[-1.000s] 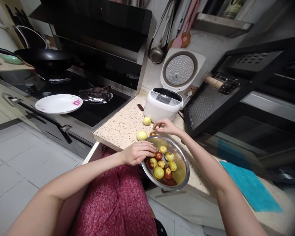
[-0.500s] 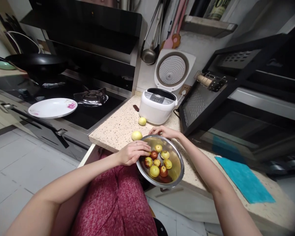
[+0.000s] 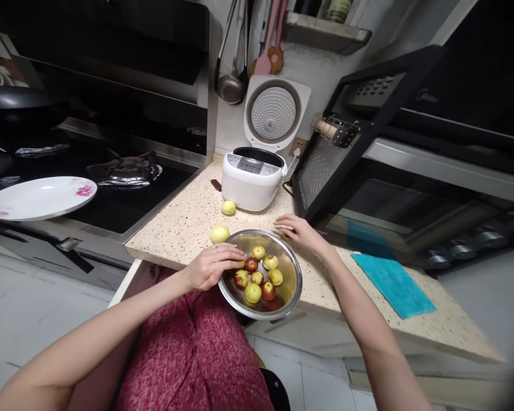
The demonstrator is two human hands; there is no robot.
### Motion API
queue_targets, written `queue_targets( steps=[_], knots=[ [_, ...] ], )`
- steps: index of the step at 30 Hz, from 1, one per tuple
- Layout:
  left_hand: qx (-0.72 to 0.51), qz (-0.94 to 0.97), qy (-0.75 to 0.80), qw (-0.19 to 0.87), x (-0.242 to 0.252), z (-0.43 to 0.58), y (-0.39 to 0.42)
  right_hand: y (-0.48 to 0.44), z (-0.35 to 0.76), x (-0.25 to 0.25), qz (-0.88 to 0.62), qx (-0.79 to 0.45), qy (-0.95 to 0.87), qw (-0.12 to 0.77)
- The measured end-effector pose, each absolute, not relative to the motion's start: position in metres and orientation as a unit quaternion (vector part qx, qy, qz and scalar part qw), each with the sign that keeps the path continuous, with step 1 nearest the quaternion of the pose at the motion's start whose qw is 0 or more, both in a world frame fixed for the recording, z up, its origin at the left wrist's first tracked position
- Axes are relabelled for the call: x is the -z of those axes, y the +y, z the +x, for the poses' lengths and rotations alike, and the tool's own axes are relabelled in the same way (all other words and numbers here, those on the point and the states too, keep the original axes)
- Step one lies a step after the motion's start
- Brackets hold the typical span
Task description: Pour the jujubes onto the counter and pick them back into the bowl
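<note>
A round stainless steel bowl (image 3: 292, 288) stands at the counter's front edge with several yellow-green and reddish-brown jujubes (image 3: 252, 293) in it. My left hand (image 3: 212, 267) grips its left rim, fingers over the edge inside and thumb outside. The fingertips partly cover one yellow jujube. Just behind the bowl's right side, my right hand (image 3: 302, 233) is low over the counter, fingers stretched and apart. Something small and yellowish shows under its fingers, mostly hidden. Two pale yellow-green jujubes lie outside the bowl, one (image 3: 220, 234) by its left rim, the other (image 3: 228, 208) against the rice cooker.
The white rice cooker (image 3: 252, 185) has its lid raised. A flowered white plate (image 3: 38, 197) and a black wok (image 3: 17, 100) are on the gas stove at left. At right stand a black oven (image 3: 411, 200) and a turquoise cloth (image 3: 396, 285). Below the counter, a drawer is pulled out.
My right hand has moved right, away from the bowl's back rim, and its fingers have straightened. The left hand keeps its place on the rim. The view has turned to the right.
</note>
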State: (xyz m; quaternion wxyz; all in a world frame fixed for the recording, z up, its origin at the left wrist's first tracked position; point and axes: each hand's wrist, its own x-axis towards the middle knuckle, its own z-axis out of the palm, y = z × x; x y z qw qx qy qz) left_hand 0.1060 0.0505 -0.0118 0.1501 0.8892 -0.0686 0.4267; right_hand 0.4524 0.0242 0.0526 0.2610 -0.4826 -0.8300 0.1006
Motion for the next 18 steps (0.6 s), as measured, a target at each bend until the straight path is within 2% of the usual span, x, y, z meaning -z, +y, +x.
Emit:
queue_targets(
  steps=[5, 10, 18],
  knots=[
    [-0.417, 0.895, -0.062, 0.146, 0.009, 0.103, 0.05, 0.001, 0.459, -0.06, -0.533, -0.05, -0.836, 0.121],
    [-0.409, 0.899, -0.055, 0.148, 0.013, 0.101, 0.051, -0.013, 0.465, -0.075, -0.6, -0.024, -0.796, 0.08],
    [-0.404, 0.9, -0.058, 0.154, 0.012, 0.1, 0.052, -0.014, 0.446, -0.072, -0.619, -0.02, -0.784, 0.022]
  ],
)
